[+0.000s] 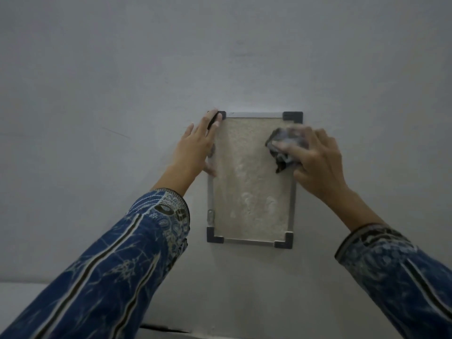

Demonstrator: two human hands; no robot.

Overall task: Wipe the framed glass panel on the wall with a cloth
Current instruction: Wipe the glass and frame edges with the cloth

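Note:
A small framed glass panel hangs on the pale wall, with a thin silver frame and dark corner pieces. Its glass looks cloudy and smeared, with pale streaks low in the middle. My left hand lies flat with fingers spread against the panel's upper left edge, fingertips on the top left corner piece. My right hand presses a crumpled dark grey cloth against the upper right part of the glass. The cloth is slightly blurred. Both arms wear blue patterned sleeves.
The plain pale wall surrounds the panel on all sides. A small metal bracket sits on the frame's lower left side. A ledge or edge runs along the bottom left.

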